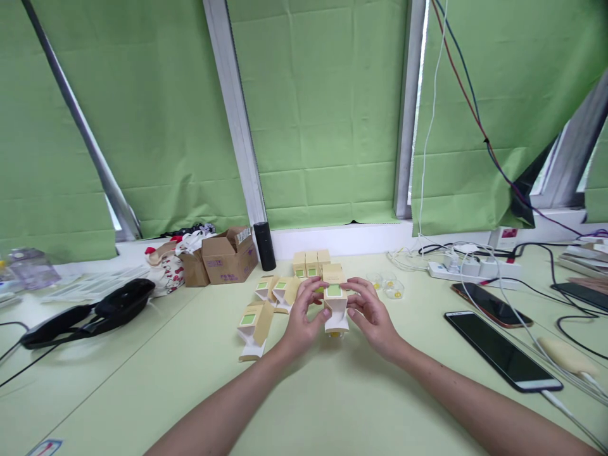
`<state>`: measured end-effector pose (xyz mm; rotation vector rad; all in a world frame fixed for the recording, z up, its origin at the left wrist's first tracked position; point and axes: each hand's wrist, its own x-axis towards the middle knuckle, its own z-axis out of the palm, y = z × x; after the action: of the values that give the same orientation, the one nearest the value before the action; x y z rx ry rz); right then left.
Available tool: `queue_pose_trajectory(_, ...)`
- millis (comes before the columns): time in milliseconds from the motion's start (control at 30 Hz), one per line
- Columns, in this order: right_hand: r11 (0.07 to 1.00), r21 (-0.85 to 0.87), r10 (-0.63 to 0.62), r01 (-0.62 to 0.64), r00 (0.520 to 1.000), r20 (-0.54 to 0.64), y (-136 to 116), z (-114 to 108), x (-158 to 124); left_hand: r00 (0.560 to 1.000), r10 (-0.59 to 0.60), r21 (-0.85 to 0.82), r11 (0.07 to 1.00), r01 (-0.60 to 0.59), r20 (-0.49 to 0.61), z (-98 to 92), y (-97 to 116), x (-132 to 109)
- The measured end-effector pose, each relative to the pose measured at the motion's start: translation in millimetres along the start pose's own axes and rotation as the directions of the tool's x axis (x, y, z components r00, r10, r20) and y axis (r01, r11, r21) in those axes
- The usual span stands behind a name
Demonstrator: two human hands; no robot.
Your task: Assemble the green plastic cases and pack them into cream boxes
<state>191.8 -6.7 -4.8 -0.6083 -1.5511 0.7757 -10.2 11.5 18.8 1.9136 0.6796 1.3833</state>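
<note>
Left hand [304, 311] and right hand [374, 313] clasp a small open-flapped carton [334, 276] between them over a pale-green tabletop [190, 392]; matching cartons [261, 323] sit behind and to the left, smartphones [503, 351] and a white power strip [441, 272] lie at right, and green blinds [327, 126] hang across the windows beyond.

The left hand [301, 320] and right hand [375, 320], near the middle of the frame, are both bare, with slender fingers [310, 286] and narrow wrists. The left forearm [237, 405] is bare down to the bottom edge, left of centre. The right forearm [465, 399], bare toward the lower right corner, broadens away from the wrist and carries a few tiny spots [441, 365].
</note>
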Motion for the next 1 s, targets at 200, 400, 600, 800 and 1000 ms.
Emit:
queue_pose_trajectory(200,1.0,0.004,0.021,-0.021,1.0,0.02,0.1,0.7,-0.4,0.999,0.012,0.013,1.0,-0.011,-0.047,3.2,-1.8,1.7)
queue_pose_trajectory(400,0.999,0.037,0.03,-0.031,0.999,0.034,2.6,0.5,-0.1,0.996,0.035,0.039,0.999,-0.031,-0.082,5.6,-5.0,1.5)
queue_pose_trajectory(600,0.997,0.066,0.045,-0.046,0.999,0.02,0.5,1.6,0.9,0.995,0.029,0.039,0.999,-0.025,-0.091,6.3,-3.5,0.8)
queue_pose_trajectory(800,0.996,0.06,0.07,-0.069,0.997,-0.014,1.5,2.0,2.1,0.996,-0.004,0.059,0.998,0.009,-0.091,7.3,-1.1,0.0)
queue_pose_trajectory(1000,0.997,0.035,0.074,-0.072,0.996,-0.041,-0.2,3.1,2.6,0.996,-0.002,0.072,0.997,0.009,-0.091,8.1,0.5,-1.0)
